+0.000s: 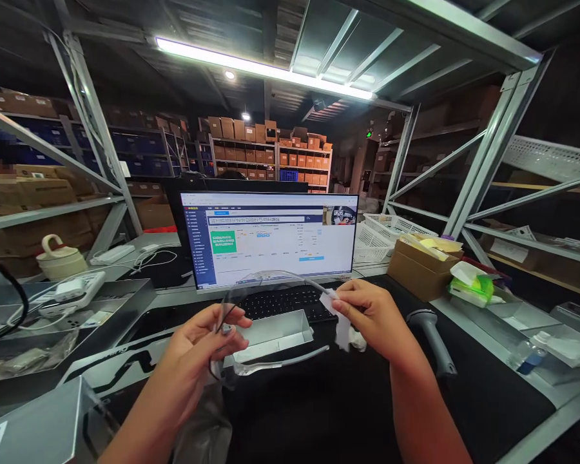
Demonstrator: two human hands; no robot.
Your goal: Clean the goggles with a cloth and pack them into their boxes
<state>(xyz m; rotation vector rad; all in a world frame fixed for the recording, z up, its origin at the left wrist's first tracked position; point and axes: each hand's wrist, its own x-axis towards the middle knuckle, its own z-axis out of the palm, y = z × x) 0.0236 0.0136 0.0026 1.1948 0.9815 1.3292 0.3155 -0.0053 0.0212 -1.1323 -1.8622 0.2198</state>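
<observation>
Just in front of a black computer keyboard (285, 303), the person's left hand (205, 354) clamps what seems a clear eyeglass frame with grey arms (280, 365), while the right hand (372, 316), well apart, pinches a white paper strip (341, 325). A shallow white cardboard tray (270, 334) sits between them; open black desk surface (309, 412) runs toward the near edge.

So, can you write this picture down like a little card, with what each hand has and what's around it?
Place: desk among metal shelves
Left hand: seems to hold a grey curved frame, clear plastic bag hanging below
Right hand: pinches a white paper tag
Close by: open white box, black keyboard
Farther: monitor, barcode scanner, cardboard box
</observation>
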